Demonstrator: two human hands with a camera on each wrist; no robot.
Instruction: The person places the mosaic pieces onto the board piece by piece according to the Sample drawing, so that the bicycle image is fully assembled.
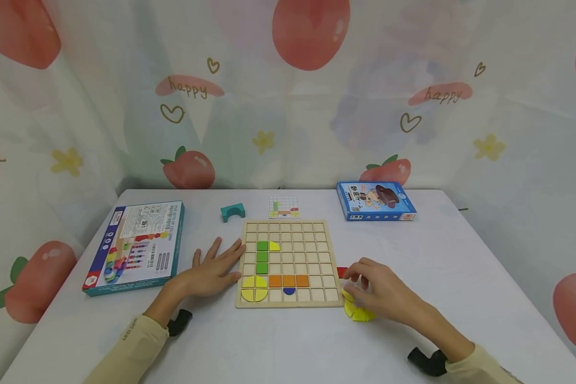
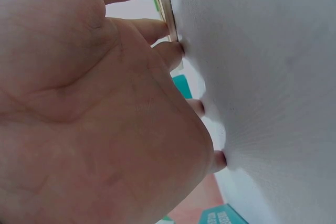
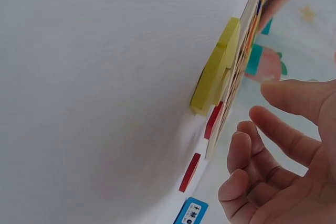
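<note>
A wooden grid board (image 1: pixel 288 256) lies mid-table. Green squares (image 1: pixel 262 256), orange squares (image 1: pixel 288 280), a blue half-round piece (image 1: pixel 289 291) and yellow quarter-round pieces (image 1: pixel 248 282) sit in its cells. My left hand (image 1: pixel 208 274) lies with fingers spread, fingertips touching the board's left edge. To the right of the board, my right hand (image 1: pixel 384 290) hovers over loose yellow pieces (image 1: pixel 360 313) and a red piece (image 1: pixel 342 272). Its fingers are loosely bent, with nothing between thumb and forefinger in the right wrist view, where two red pieces (image 3: pixel 189 172) show.
Behind the board lie a printed pattern card (image 1: pixel 284 207) and a teal arch block (image 1: pixel 232 211). One large game box (image 1: pixel 134 245) is at the left, and a blue box (image 1: pixel 376 201) stands at the back right. A patterned curtain (image 1: pixel 288 117) hangs behind the table.
</note>
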